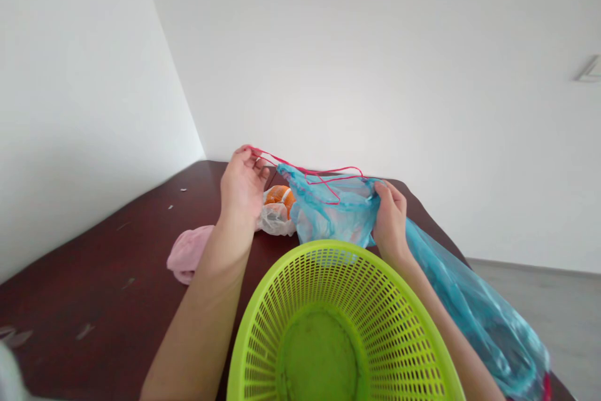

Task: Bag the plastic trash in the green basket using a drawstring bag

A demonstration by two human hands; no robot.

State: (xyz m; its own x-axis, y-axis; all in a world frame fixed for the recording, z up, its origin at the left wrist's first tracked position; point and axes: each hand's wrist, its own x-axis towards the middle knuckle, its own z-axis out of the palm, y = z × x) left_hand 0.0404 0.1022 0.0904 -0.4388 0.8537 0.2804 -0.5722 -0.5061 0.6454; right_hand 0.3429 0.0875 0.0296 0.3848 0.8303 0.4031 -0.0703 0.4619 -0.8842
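Observation:
Beyond the basket, a blue translucent drawstring bag [328, 216] hangs between my two hands. My left hand [243, 185] pinches the end of its red drawstring [300, 169], pulled out to the left. At the bag's right upper edge, my right hand [390, 216] grips the blue plastic between thumb and fingers. The red cord loops loosely over the bag's mouth. A green plastic basket [319, 351] with slotted walls sits in front of me, between my forearms, nothing inside it. What the blue bag contains is hard to make out.
Behind my left hand lies an orange-and-white item in clear plastic [278, 208]. A pink cloth bundle [188, 254] rests left of my forearm on the dark red table [94, 282]. Another blue plastic bag [474, 307] stretches along the right edge. White walls stand behind and left.

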